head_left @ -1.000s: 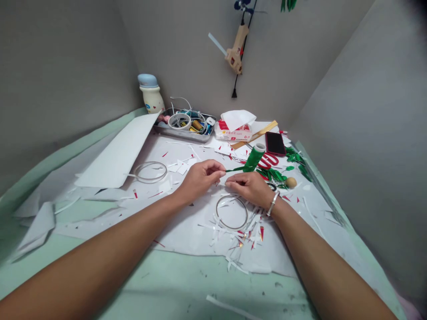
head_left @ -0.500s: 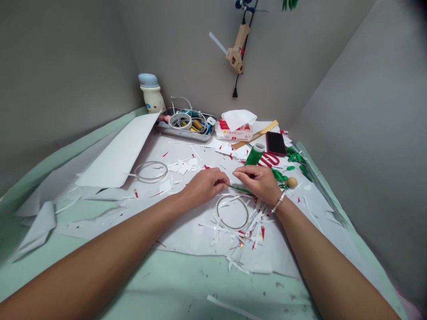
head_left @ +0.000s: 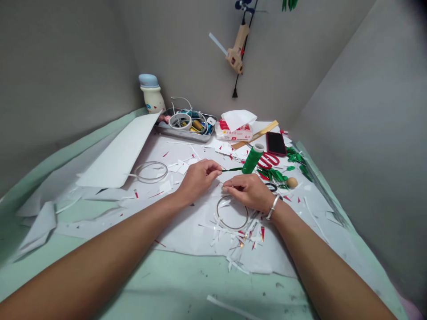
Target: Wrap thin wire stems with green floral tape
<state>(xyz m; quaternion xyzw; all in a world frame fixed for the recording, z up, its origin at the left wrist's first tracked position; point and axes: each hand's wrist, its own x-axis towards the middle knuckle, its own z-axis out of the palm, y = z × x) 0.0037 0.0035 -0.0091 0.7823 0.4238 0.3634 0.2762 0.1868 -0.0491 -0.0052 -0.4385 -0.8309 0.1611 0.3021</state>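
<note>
We see our left hand (head_left: 199, 180) pinching a green strip (head_left: 232, 169) in a narrow grip; it runs to a green spool (head_left: 252, 160). Our right hand (head_left: 247, 191), fingers curled, sits just above a wire hoop (head_left: 232, 214) on the counter (head_left: 200, 284); we cannot tell whether it holds anything.

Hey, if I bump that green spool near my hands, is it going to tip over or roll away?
Probably both. The green spool looks tall and narrow, seems to stand on one end with a slight lean, and would likely tip easily. Its round body would then probably roll. The green strip running to your left hand could also tug it over.
</note>
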